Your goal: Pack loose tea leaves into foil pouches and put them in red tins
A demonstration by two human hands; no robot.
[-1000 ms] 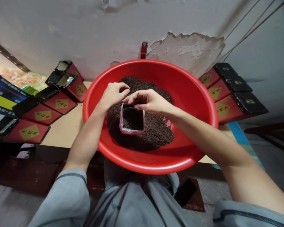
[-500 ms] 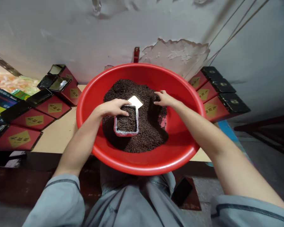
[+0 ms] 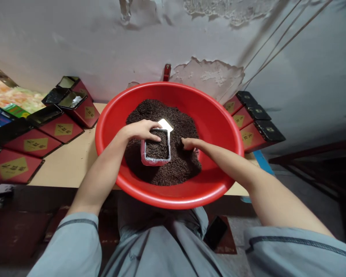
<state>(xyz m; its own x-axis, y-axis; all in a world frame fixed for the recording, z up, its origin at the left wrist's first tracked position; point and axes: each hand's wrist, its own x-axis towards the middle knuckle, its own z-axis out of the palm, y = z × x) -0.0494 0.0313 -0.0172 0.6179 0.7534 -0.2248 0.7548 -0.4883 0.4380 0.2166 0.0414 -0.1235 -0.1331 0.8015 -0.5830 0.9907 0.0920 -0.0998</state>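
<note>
A wide red plastic basin [image 3: 170, 201] holds a heap of dark loose tea leaves [image 3: 181, 169]. My left hand [image 3: 144, 130] grips the far left rim of a small square red tin [image 3: 155, 161], its thumb over the leaves inside. Clear plastic lines that tin, and the tea reaches near its top. Just behind it a pale shiny square lid [image 3: 165, 124] lies on the heap. On the right side of the heap, my right hand [image 3: 189, 144] is curled into the tea, its fingertips partly hidden among the leaves.
Several red tins with yellow diamond labels [image 3: 64, 129] stand open on the table [image 3: 54, 169] at the left. More tins with black lids [image 3: 255, 132] stand at the right. A peeling wall [image 3: 109, 50] rises behind the basin. A dark phone-like object [image 3: 216, 232] lies below.
My right hand has moved left and nearer, from spread above the heap's right edge to curled in the tea. My left hand still grips the tin. The view has shifted slightly.
</note>
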